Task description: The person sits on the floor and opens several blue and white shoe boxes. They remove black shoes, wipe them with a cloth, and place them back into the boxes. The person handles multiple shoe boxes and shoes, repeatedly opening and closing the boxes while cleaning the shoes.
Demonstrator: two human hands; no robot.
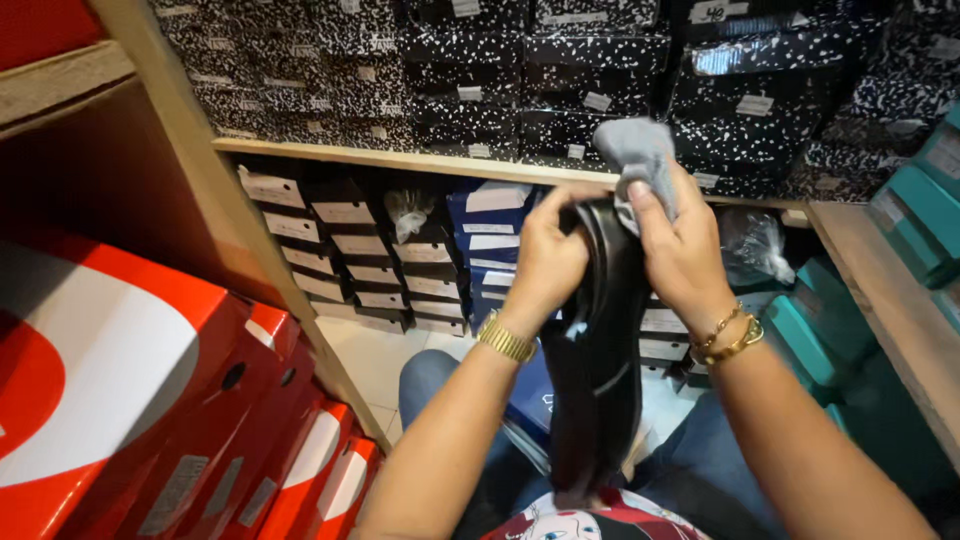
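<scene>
Nearest to my view, at the bottom edge, I note a printed red, white and black garment (590, 522) on the person's torso and blue jeans (440, 385) over the knees. A black shoe (597, 350) hangs upright above the lap, its lower end close to the garment and its upper end raised between both hands.

The left hand (548, 262) is closed around the shoe's upper left edge, fingers curled over it; a gold watch (505, 340) sits on that wrist. The right hand (682, 255) is curled against the shoe's upper right side and pins a grey cloth (640, 160) to it under the thumb, the cloth bunching up above the fingers. Gold bracelets (730, 338) circle the right wrist. The forearms cross the lower frame and hide much of the floor and the boxes behind them.

To the near left I record a slanted row of red shoe boxes (130, 400) with white markings, pressed against a wooden shelf upright (200, 170). To the right, teal boxes (815, 335) stand under and beside a wooden shelf board (885, 300).

Further back, beneath a wooden shelf edge (400, 158), dark boxes with white labels (340, 255) are stacked in columns, with blue boxes (490, 235) beside them, partly blocked by the left hand. A clear plastic bag (755, 245) lies behind the right hand. Farthest, above the shelf, black boxes with white speckles (500, 70) fill the wall in tight stacks.
</scene>
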